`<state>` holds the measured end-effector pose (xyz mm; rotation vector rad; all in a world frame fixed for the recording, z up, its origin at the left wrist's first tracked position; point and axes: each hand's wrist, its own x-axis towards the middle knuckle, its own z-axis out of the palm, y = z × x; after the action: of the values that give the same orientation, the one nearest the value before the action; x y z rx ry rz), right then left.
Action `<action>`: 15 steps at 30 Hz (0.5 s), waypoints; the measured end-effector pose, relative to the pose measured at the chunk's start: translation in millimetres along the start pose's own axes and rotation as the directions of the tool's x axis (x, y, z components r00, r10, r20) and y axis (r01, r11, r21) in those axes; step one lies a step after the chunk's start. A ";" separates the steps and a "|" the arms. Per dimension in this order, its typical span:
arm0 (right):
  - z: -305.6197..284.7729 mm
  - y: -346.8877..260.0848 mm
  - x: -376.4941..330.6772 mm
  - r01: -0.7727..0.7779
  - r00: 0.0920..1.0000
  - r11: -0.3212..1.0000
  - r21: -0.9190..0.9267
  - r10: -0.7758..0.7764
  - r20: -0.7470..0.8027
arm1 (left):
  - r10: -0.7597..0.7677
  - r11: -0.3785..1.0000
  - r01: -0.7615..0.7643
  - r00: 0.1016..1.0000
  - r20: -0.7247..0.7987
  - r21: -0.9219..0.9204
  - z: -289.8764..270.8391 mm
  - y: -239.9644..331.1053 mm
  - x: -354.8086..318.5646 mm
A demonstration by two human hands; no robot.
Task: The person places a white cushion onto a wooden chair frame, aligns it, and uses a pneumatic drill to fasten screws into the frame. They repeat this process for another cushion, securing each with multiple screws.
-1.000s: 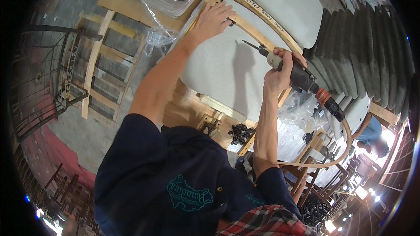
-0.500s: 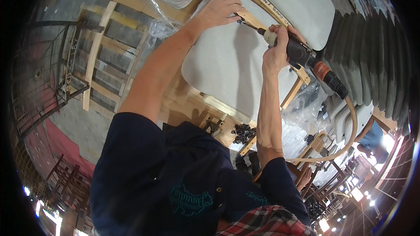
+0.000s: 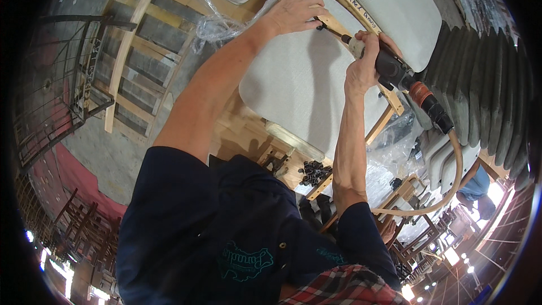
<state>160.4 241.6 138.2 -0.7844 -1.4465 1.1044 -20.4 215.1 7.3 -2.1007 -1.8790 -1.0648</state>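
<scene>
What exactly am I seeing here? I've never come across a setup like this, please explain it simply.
There's no robot, just a person working bare-handed, seen by a wide fisheye camera worn on their own head, looking down. Its lens bends straight edges. The right hand grips a power driver with a pale hose running from its back end. The driver's thin bit points toward the left hand, which is at a wooden strip near the far edge of a pale, rounded panel. I can't tell whether the bit touches anything. Nearer the person lies a pile of small black pieces; to the right stand grey pads.
</scene>
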 end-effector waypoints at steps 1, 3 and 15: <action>-0.7 1.4 0.9 0.014 1.000 1.000 -0.024 -0.014 0.025 | 0.002 1.000 -0.002 1.000 -0.001 0.018 0.9 -0.2 -0.4; -2.6 4.3 4.3 0.046 0.996 0.996 -0.072 -0.040 0.075 | 0.007 1.000 -0.007 1.000 -0.013 0.016 2.3 -1.4 -0.3; 11.6 29.6 35.8 0.167 0.949 0.983 -0.082 -0.137 0.284 | 0.098 0.991 -0.103 0.994 -0.057 -0.085 7.1 -12.5 3.7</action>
<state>139.5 282.2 123.9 -0.5944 -1.7827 1.0562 -28.9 224.6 -0.2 -2.1662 -1.7133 -1.1871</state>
